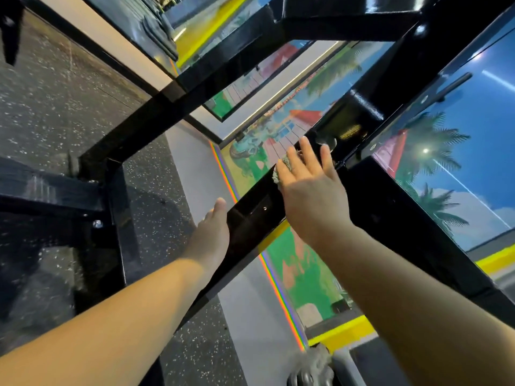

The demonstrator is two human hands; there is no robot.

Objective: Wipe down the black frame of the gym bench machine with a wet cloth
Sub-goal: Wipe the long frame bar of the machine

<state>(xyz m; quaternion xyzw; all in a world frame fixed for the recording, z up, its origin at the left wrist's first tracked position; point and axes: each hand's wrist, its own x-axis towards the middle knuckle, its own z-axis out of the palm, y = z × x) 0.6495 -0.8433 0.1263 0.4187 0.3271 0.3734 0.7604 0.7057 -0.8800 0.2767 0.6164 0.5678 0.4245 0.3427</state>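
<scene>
The gym machine's glossy black frame (250, 215) runs as a slanted bar across the middle of the view, with more black beams above and to the left. My right hand (309, 188) lies flat on that bar with straight fingers, pressing a grey cloth (284, 168) against it. Only a scrap of the cloth peeks out past the fingers. My left hand (211, 232) holds the bar's lower-left edge, thumb on top. Its fingers are hidden behind the bar.
Speckled dark rubber floor (55, 101) lies to the left, with a grey strip and rainbow line (276, 288) beside a painted mural wall (451, 162). Another grey rag (312, 360) sits at the bottom edge on a machine part.
</scene>
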